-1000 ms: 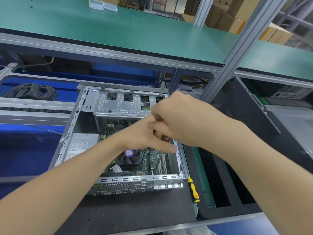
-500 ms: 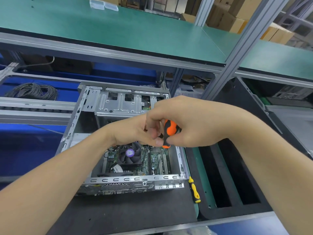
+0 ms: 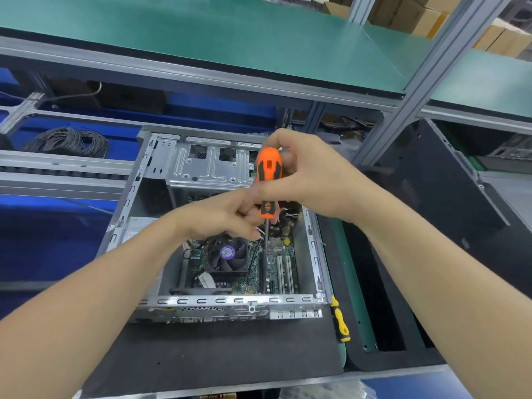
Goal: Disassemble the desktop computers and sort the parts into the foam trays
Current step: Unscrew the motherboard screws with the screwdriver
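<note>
An open desktop computer case (image 3: 161,168) lies on a dark mat, its motherboard (image 3: 276,266) and black CPU fan (image 3: 227,254) showing inside. My right hand (image 3: 313,180) grips the orange and black handle of a screwdriver (image 3: 268,171), held upright with its shaft pointing down at the board. My left hand (image 3: 224,217) has its fingers curled round the lower end of the handle and the shaft. The screwdriver tip is hidden among cables. A black foam tray (image 3: 371,367) with long slots lies right of the case.
A yellow and black screwdriver (image 3: 339,321) lies on the mat by the case's front right corner. A black side panel (image 3: 449,180) leans at the right. A green shelf (image 3: 201,30) runs overhead. Coiled black cables (image 3: 69,141) lie at the back left.
The screwdriver has risen and stands upright, its orange handle now plainly showing above my hands. Both hands have lifted slightly over the motherboard.
</note>
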Demonstrator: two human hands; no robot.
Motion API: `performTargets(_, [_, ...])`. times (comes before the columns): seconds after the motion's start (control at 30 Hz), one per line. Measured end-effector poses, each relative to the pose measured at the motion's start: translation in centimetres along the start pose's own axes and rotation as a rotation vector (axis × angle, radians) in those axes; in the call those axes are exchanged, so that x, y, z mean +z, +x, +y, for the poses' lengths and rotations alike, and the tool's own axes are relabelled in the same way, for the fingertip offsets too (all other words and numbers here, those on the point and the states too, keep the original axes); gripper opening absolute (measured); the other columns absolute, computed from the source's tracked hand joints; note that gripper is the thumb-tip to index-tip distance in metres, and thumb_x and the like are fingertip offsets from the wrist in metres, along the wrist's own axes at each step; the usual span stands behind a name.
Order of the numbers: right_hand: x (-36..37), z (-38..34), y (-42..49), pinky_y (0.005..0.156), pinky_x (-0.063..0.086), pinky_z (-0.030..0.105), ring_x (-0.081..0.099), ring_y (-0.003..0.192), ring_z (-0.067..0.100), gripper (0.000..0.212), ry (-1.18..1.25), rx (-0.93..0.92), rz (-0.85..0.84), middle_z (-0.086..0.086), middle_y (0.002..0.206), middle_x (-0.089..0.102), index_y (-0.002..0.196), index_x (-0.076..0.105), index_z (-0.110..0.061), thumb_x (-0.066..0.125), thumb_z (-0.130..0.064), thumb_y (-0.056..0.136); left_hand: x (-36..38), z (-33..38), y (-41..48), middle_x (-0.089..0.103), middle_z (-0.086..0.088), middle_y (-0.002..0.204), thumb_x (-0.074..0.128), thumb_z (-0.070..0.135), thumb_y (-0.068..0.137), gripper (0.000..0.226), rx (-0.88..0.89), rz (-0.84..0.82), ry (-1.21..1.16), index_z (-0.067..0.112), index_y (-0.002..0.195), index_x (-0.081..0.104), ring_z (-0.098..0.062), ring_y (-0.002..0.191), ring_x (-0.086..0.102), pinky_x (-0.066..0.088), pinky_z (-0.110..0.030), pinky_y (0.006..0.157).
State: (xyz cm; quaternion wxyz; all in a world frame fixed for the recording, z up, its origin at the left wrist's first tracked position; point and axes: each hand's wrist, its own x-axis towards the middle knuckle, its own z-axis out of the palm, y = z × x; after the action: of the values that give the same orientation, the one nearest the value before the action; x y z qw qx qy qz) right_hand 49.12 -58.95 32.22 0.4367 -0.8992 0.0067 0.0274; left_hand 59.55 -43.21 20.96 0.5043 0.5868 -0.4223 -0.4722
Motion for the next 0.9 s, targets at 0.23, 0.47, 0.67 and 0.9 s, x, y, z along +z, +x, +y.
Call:
performTargets(0.23, [2.9,5.8,3.8,0.061,0.04,0.029,0.05,0.064,0.013,0.016,0.224,0.037,-0.043,0.005,0.078,0.062,0.097,0.067,-0.008,0.065,-0.023,0.093,-0.7,-3.2,1.0,0.032,-0.006,0.057,0.062,0.015,0.085,0.016,-0.139,0.192,0.25,0.018,0.095,0.075,-0.025,0.055,0.025,0.022,-0.032,0.059])
performTargets(0.47, [5.7,10.5,6.5,0.036,0.038,0.027,0.063,0.045,0.035,0.03,0.258,0.013,-0.177,0.012,0.072,0.071,0.107,0.05,-0.011,0.048,-0.041,0.107,-0.8,-6.0,1.8,0.033,0.008,0.045,0.065,0.006,0.084,0.048,-0.183,0.359,0.543,0.028,0.051,0.037,-0.01,0.046,0.032,0.026,-0.025,0.048])
performTargets(0.67, [7.0,12.4,8.1,0.046,0.04,0.019,0.05,0.039,0.015,0.028,0.251,-0.027,-0.099,0.007,0.058,0.065,0.097,0.044,-0.012,0.041,-0.039,0.106,-1.0,-6.7,2.4,0.037,0.007,0.044,0.066,0.01,0.085,0.047,-0.195,0.383,0.667,0.023,0.05,0.037,-0.011,0.045,0.037,0.028,-0.023,0.046])
performTargets(0.9, [6.2,12.5,9.0,0.046,0.036,0.012,0.049,0.037,0.009,0.029,0.276,-0.029,0.004,0.005,0.05,0.06,0.097,0.045,-0.005,0.041,-0.032,0.107,-1.4,-6.0,2.3,0.039,0.006,0.044,0.063,0.012,0.086,0.03,-0.194,0.308,0.606,0.039,0.081,0.075,-0.009,0.042,0.039,0.033,-0.018,0.047])
